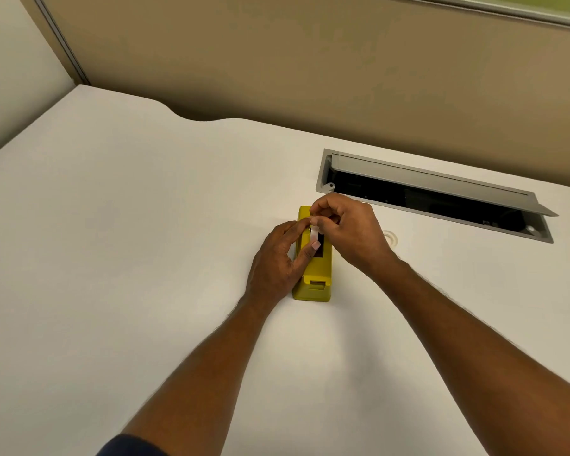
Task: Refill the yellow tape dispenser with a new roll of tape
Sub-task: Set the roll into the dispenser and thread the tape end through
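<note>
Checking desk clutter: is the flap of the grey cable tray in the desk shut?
No, the hinged lid of the grey metal cable tray is raised, showing its dark inside.

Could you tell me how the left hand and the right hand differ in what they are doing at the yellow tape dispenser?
The left hand lies against the side of the yellow tape dispenser, thumb across its top, steadying it; the right hand is raised above it. The left hand's fingers are spread along the body; the right hand's fingertips pinch a pale strip of tape. Both meet at the dispenser's far end, over the white desk.
</note>
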`<action>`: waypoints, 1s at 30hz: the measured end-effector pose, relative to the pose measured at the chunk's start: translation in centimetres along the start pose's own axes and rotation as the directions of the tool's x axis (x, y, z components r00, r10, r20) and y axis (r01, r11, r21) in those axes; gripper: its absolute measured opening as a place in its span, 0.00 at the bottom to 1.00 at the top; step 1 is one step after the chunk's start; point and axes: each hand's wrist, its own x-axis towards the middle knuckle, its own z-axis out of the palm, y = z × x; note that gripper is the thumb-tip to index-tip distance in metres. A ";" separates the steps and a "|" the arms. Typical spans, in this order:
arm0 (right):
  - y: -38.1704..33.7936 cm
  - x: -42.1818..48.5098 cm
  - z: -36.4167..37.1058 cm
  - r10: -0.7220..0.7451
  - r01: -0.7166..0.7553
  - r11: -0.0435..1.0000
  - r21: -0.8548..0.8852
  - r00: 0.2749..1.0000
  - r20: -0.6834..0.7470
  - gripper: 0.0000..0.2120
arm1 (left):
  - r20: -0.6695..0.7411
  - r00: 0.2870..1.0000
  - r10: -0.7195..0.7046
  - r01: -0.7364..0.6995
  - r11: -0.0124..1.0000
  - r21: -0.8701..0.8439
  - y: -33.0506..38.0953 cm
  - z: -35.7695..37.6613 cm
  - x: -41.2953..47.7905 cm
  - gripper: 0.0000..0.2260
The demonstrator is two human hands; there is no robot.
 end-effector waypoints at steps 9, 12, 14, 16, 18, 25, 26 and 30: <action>0.0 0.4 -0.5 0.062 -0.054 0.996 0.067 0.992 -0.112 0.06 | 0.030 1.000 0.001 -0.001 1.000 0.001 -0.2 0.0 0.1 0.23; 0.2 0.4 -0.2 0.046 -0.045 0.999 0.013 0.997 -0.066 0.06 | 0.025 1.000 -0.001 0.001 1.000 -0.002 -0.2 0.0 0.1 0.22; 0.4 0.3 0.0 0.043 -0.045 0.999 -0.024 0.997 -0.057 0.06 | 0.023 1.000 0.003 -0.003 1.000 0.005 -0.2 0.0 0.2 0.22; 0.5 0.2 0.1 0.033 -0.036 0.998 -0.050 0.998 -0.062 0.07 | 0.022 1.000 0.005 -0.005 1.000 0.005 -0.2 0.0 0.2 0.22; 0.5 0.2 0.1 0.004 -0.010 0.996 -0.093 0.998 -0.069 0.07 | 0.015 1.000 -0.001 0.001 1.000 0.004 -0.2 0.1 0.2 0.22; -0.1 0.2 -0.1 -0.119 0.103 0.962 -0.252 0.992 -0.052 0.09 | 0.007 1.000 -0.013 0.013 1.000 -0.019 -0.2 0.1 0.1 0.22; -0.1 0.2 0.0 -0.126 0.112 0.957 -0.268 0.991 -0.039 0.09 | 0.003 1.000 -0.009 0.009 1.000 -0.022 -0.2 0.1 0.1 0.22; -0.3 0.3 0.0 -0.169 0.153 0.938 -0.311 0.985 -0.028 0.10 | -0.014 1.000 -0.007 0.006 1.000 -0.022 -0.3 0.2 0.2 0.21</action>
